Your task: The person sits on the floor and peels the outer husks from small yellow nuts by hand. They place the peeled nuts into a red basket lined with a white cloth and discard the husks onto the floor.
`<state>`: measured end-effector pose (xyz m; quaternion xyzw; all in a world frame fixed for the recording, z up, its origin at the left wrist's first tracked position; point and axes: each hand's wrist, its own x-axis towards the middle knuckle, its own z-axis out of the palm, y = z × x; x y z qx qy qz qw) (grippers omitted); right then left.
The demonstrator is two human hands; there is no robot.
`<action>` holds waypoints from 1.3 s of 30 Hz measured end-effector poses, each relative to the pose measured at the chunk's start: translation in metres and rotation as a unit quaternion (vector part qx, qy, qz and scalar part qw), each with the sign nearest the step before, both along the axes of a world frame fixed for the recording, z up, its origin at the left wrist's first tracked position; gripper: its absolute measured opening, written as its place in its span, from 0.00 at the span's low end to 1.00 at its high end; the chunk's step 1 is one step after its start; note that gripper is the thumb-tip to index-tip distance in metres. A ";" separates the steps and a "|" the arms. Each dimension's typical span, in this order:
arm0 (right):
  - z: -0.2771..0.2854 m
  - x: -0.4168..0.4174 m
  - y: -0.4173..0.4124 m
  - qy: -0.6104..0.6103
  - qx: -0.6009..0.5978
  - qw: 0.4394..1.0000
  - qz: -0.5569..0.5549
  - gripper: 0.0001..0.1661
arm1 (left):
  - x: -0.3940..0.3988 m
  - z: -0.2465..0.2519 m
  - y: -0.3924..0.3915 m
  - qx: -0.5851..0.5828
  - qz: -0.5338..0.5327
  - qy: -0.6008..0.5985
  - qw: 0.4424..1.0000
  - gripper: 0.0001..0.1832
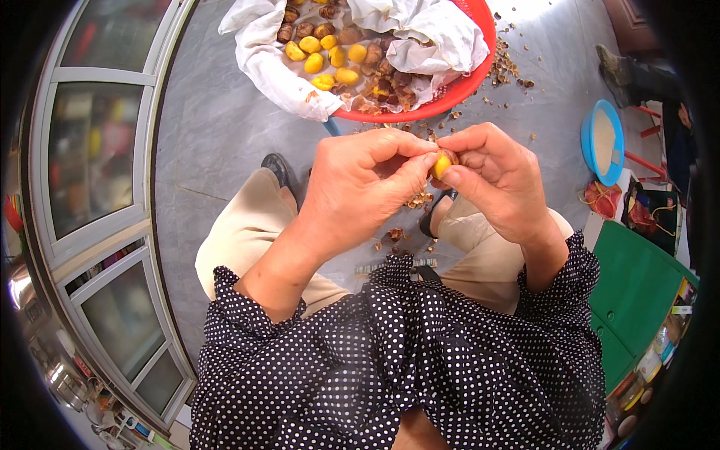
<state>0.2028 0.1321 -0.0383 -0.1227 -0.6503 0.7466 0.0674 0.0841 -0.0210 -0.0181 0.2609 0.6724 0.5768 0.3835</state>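
Observation:
Between the fingertips of both hands is a chestnut (442, 165), its yellow flesh bare in front and brown shell on its upper right side. My left hand (365, 180) pinches it from the left with thumb and forefinger. From the right, my right hand (495, 174) grips it with thumb and fingers. Beyond the hands stands a red plastic basket (416, 116) lined with white cloth (259, 62). In it lie several peeled yellow chestnuts (313, 63), several brown unpeeled ones (304, 30) and broken shells (400, 97).
Shell bits (503, 70) litter the grey tiled floor. A blue basin (587, 140) with pale contents stands at right, near a seated person's dark-clothed leg (647, 81). A green cabinet (635, 292) is at lower right; glazed white-framed doors (104, 76) run along the left.

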 end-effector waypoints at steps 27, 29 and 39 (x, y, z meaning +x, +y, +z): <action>-0.003 -0.002 -0.008 -0.001 -0.058 0.997 -0.041 0.13 | 0.004 -0.017 0.009 0.046 0.040 0.367 0.928 0.06; 0.000 -0.003 -0.008 -0.007 -0.096 0.994 -0.047 0.13 | 0.007 -0.015 0.011 0.030 0.068 0.308 0.949 0.05; 0.001 -0.002 0.011 0.033 -0.207 0.978 -0.011 0.15 | -0.002 -0.006 0.003 -0.070 -0.025 0.228 0.971 0.03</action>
